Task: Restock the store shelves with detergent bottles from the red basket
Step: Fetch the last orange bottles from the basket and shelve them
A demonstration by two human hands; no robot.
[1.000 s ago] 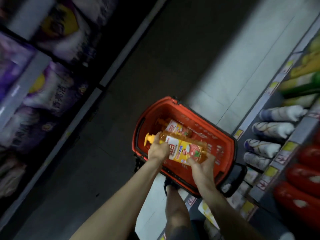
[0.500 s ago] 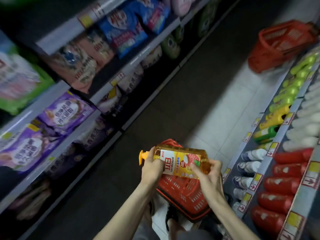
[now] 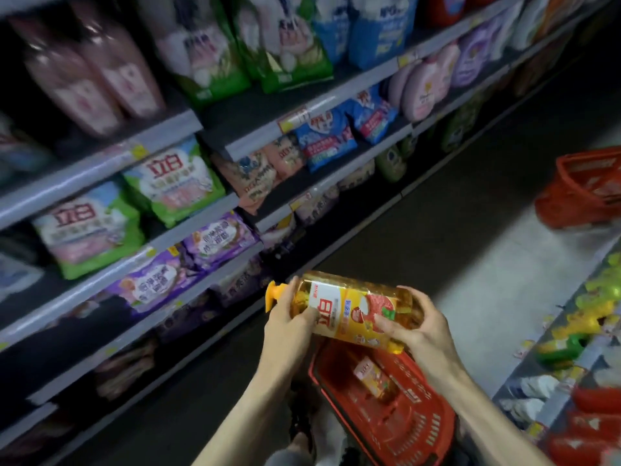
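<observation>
An amber detergent bottle [image 3: 349, 307] with a yellow label and an orange pump lies sideways in both my hands, above the red basket [image 3: 400, 428]. My left hand [image 3: 289, 324] grips its neck end by the pump. My right hand [image 3: 420, 327] holds its base end, fingers curled over the label. The basket stands on the floor below my hands, and another amber bottle [image 3: 371, 378] lies inside it.
Shelves [image 3: 100, 166] on the left carry detergent bags and pink bottles. A shelf [image 3: 551, 381] on the right holds green, yellow, white and red bottles. A second red basket [image 3: 584, 186] sits farther along the aisle. Dark floor runs between them.
Both hands have lifted the bottle out of the basket and raised it. My view has swung up from the floor toward the left shelves.
</observation>
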